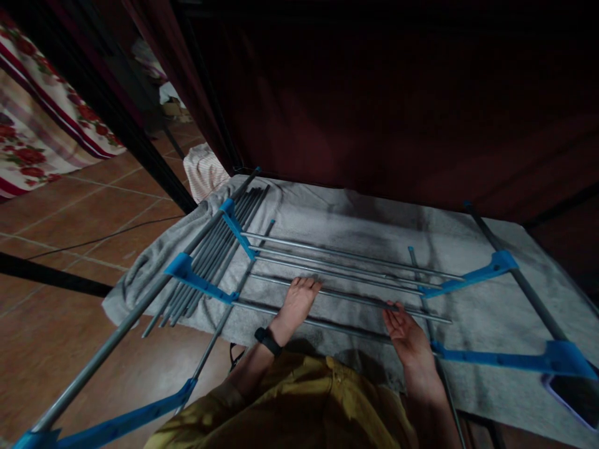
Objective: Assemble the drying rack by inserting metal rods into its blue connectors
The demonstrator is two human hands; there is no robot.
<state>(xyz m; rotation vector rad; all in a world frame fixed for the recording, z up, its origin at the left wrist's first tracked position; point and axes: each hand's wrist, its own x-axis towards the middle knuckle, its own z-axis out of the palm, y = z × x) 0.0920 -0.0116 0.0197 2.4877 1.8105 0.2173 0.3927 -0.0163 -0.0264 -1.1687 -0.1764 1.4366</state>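
Observation:
A loose grey metal rod [353,298] lies crosswise in front of me, between the two sides of a rack frame with blue plastic brackets. My left hand [299,302], with a dark watch on the wrist, has its fingers curled over the rod left of its middle. Palm up, my right hand [405,330] grips the same rod nearer its right end. Beyond it, several thinner rods [327,251] span from the left bracket [238,231] towards the right bracket [468,277]. A thicker bar [346,330] crosses just on my side of the held rod.
A bundle of several loose rods [210,262] rests on the grey blanket [350,215] at left. A phone [573,399] lies at the lower right. Black posts [154,162] and a dark red curtain [374,125] stand around. A cable [116,232] crosses the tiled floor [84,249].

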